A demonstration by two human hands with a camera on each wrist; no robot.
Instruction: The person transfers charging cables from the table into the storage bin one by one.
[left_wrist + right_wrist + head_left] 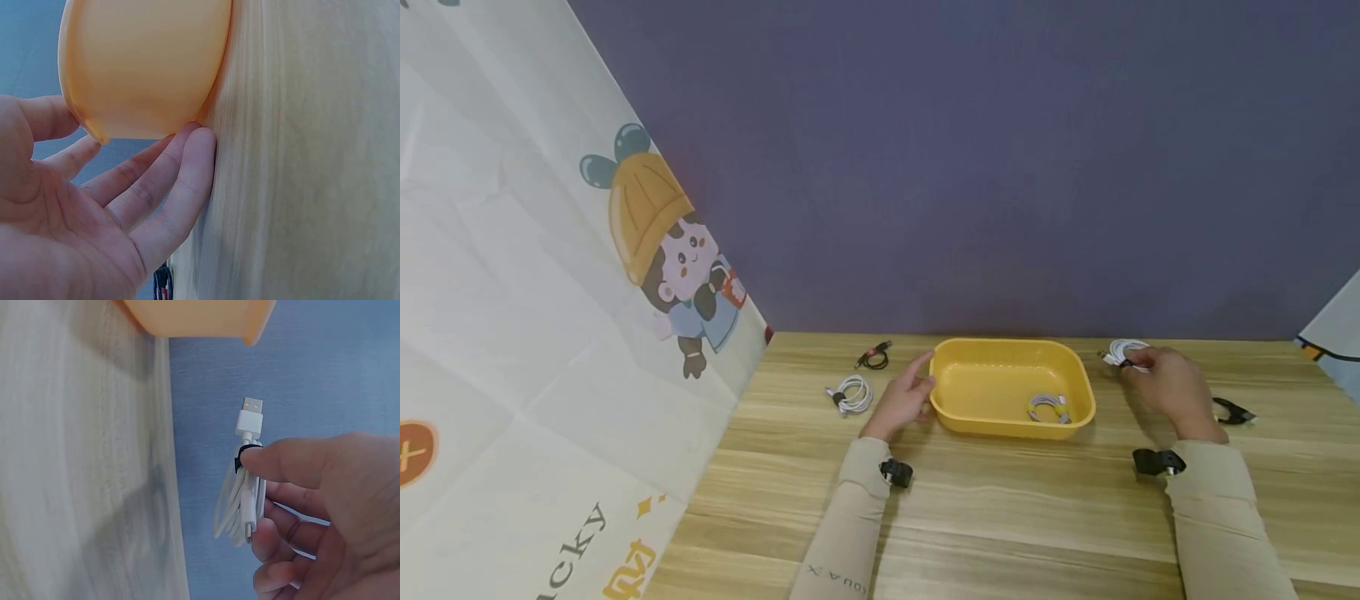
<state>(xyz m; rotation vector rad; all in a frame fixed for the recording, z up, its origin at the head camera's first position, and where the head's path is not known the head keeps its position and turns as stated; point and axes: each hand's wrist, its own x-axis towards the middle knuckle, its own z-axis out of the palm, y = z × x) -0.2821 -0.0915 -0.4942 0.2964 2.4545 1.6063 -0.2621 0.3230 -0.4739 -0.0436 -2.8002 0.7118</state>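
A yellow plastic bin [970, 423] sits on the table with a light grey coiled cable [1043, 409] in its right front corner. My left hand [901, 402] touches the bin's left end, thumb at the rim. In the left wrist view, its fingers [194, 162] reach low along the bin's outer wall near the tabletop. To the right of the bin, my right hand [1172, 387] pinches a coiled white USB cable [240, 500] by its black tie [239, 459]. The cable hangs raised above the table, its USB plug [250, 419] pointing toward the bin.
Left of the bin lie a black cable [874, 357] with a red part and a white coiled cable [853, 395]. A black cable [1231, 412] lies beyond my right wrist. A dark blue panel [970, 183] borders the wooden table [1000, 517] at the back.
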